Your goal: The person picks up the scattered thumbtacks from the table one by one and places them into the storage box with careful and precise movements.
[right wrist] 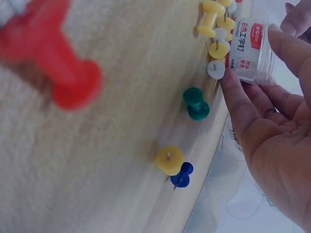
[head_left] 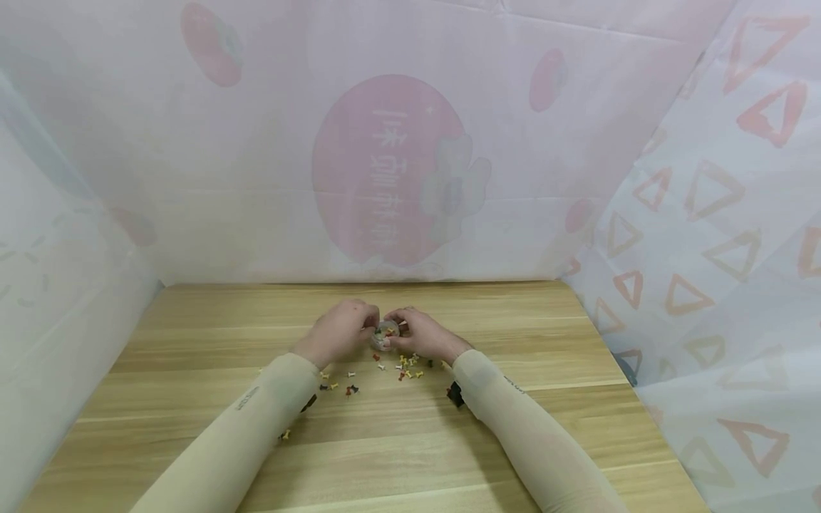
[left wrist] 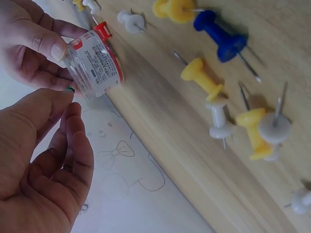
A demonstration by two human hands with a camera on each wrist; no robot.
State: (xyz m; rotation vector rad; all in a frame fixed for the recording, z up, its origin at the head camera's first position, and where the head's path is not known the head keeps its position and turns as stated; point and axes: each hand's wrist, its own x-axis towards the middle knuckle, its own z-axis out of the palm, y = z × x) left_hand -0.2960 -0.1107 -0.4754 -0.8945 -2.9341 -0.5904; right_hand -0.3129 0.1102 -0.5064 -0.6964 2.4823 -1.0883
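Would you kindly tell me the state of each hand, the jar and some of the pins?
Left hand: pinching something green, mostly hidden
Right hand: holding the jar
Jar: open, no lid on it
Blue pin: loose, lying on the table
Green pin: loose, lying on the table

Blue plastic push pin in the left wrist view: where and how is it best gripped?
I would pinch the blue plastic push pin at its narrow waist, from above: it lies sideways, both ends flare wider, and its silver metal needle sticks out.
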